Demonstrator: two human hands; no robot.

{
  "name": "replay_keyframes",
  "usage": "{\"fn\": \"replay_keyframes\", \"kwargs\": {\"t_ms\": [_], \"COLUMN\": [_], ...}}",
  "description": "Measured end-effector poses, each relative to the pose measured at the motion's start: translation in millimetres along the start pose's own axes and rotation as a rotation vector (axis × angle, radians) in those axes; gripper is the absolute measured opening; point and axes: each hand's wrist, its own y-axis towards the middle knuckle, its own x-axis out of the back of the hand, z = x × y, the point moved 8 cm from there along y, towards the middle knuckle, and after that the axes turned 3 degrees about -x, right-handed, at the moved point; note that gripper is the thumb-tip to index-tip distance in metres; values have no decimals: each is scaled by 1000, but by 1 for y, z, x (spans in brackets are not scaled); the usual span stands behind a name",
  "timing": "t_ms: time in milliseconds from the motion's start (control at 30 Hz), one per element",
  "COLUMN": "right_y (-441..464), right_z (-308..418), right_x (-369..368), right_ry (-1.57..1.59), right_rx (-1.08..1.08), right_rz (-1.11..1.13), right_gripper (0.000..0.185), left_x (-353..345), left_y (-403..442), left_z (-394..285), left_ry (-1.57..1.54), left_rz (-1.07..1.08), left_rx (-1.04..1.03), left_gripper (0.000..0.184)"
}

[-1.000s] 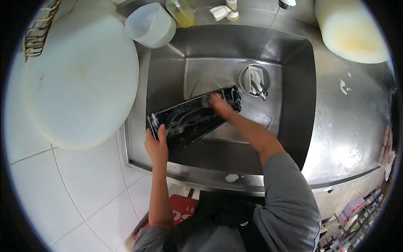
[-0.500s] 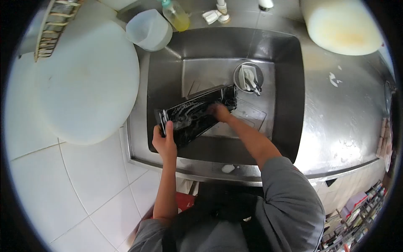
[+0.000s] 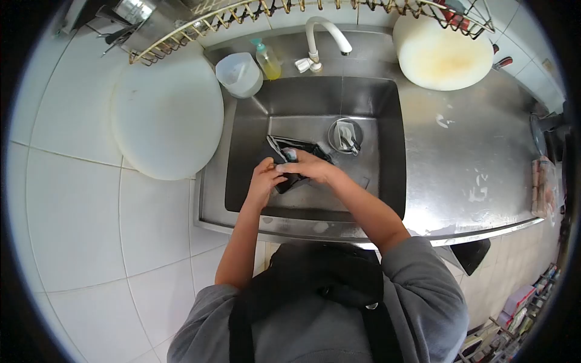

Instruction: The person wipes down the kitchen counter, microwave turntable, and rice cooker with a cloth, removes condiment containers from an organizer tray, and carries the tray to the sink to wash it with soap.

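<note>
A black tray (image 3: pixel 315 150) with soapy streaks is tilted inside the steel sink (image 3: pixel 392 151), smaller to the eye and partly covered by both hands. My left hand (image 3: pixel 264 183) is closed on its near left end. Over that same end lies my right hand (image 3: pixel 311 167), its fingers bent around something whitish and small that I cannot make out. The fingertips of the two hands meet or nearly meet. Behind the tray, a round metal bowl (image 3: pixel 332 138) holds a white container (image 3: pixel 345 130) and utensils.
A white faucet (image 3: pixel 330 27) rises behind the sink. Left of it are a soap bottle (image 3: pixel 268 63), a translucent tub (image 3: pixel 239 75) and a large white round board (image 3: pixel 166 118). A wire rack (image 3: pixel 242 13) hangs above; another thick white round block (image 3: pixel 445 57) stands back right.
The view has shifted, showing the rack and whole faucet. My right hand has moved from the tray's far part to its left end, beside my left hand. The tray has turned and looks foreshortened.
</note>
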Motion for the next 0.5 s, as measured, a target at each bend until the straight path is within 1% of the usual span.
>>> {"fn": "replay_keyframes", "kwargs": {"t_ms": [33, 100, 133, 167, 233, 267, 300, 333, 367, 400, 433, 467, 500], "right_y": [-9, -22, -27, -31, -44, -48, -50, -52, -56, -66, -81, -96, -109], "right_z": [12, 28, 33, 38, 56, 60, 67, 81, 94, 112, 134, 154, 167], "right_x": [13, 19, 28, 39, 43, 48, 52, 61, 68, 79, 81, 72, 59], "right_ry": [-200, -283, -359, -368, -501, -526, -533, -681, -826, -834, -894, -968, -1033], "right_rx": [-22, -3, 31, 37, 28, -2, -1, 89, 179, 346, 330, 474, 621], "right_rz": [-97, 66, 35, 30, 185, 189, 183, 82, -21, -219, -391, -499, -607], "right_gripper": [63, 62, 52, 52, 54, 48, 48, 45, 43, 38, 37, 37, 37], "left_x": [0, -1, -3, -15, -45, -48, -54, -59, -60, -53, -53, -55, -59], "left_y": [2, 6, 2, -4, -5, 2, 19, 29, 36, 47, 49, 46, 44], "left_z": [-13, -31, -66, -94, -112, -106, -81, -53, -45, -38, -42, -45, -47], "left_ry": [-1, 768, 1179, 1364, 1243, 1238, 1065, 878, 875, 846, 814, 841, 839], "left_rz": [7, 57, -135, -199, 61, 62, 243, 413, 417, 326, 236, 204, 204], "left_rx": [-14, 51, -121, -315, -869, -876, -593, -313, -322, -318, -311, -354, -356], "left_gripper": [20, 19, 30, 45, 54, 54, 54, 55, 55, 53, 52, 47, 47]}}
